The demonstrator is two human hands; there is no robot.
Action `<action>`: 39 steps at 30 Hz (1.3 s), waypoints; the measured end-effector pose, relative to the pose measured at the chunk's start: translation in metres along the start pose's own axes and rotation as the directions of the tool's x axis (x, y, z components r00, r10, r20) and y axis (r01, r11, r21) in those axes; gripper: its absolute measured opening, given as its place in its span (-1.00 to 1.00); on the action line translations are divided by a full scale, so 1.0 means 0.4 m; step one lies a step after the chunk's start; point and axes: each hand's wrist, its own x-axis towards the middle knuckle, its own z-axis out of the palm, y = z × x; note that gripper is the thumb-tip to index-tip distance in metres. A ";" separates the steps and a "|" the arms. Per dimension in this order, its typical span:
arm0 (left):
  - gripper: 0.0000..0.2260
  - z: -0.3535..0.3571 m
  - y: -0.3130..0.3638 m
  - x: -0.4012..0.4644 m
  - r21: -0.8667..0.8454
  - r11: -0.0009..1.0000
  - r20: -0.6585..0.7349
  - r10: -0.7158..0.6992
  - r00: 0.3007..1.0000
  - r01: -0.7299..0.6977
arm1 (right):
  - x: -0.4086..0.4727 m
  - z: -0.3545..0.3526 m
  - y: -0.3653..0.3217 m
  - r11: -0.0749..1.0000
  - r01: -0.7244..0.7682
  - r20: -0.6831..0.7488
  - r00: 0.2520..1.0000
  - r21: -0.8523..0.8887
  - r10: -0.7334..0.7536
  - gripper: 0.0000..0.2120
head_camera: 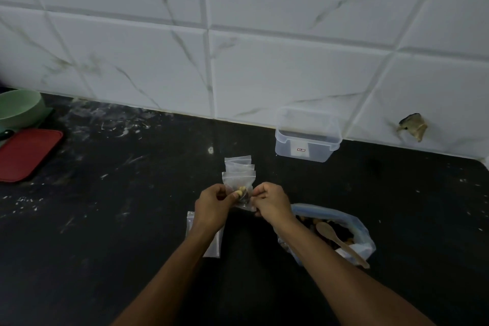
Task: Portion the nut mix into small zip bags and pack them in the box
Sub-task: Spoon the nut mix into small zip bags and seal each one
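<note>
Both my forearms reach forward over the dark table [132, 219], wrists nearly meeting. My left hand [211, 206] and right hand [272, 204] have their fingers curled, pinching the two sides of a small bag [242, 193] with a few nuts in it. Just beyond my fingers lie empty bags [239, 167]; further out stands the box [307, 137]. Beside my right wrist sits the nut mix [336, 230] with a spoon [341, 242].
</note>
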 end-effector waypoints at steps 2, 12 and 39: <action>-0.92 0.002 -0.003 0.025 0.128 0.992 -0.025 0.018 1.000 -0.015 | 0.024 0.028 -0.005 0.998 -0.039 -0.037 0.999 -0.051 0.037 -0.84; -0.89 0.011 -0.034 0.098 0.556 0.830 -0.037 -0.010 0.999 0.028 | 0.081 0.096 0.039 0.957 -0.151 -0.110 0.986 -0.250 0.127 -0.87; -0.75 -0.168 -0.093 -0.068 0.239 0.944 -0.082 -0.215 0.973 0.228 | -0.112 0.157 0.043 0.950 -0.058 0.106 0.990 -0.308 0.095 -0.96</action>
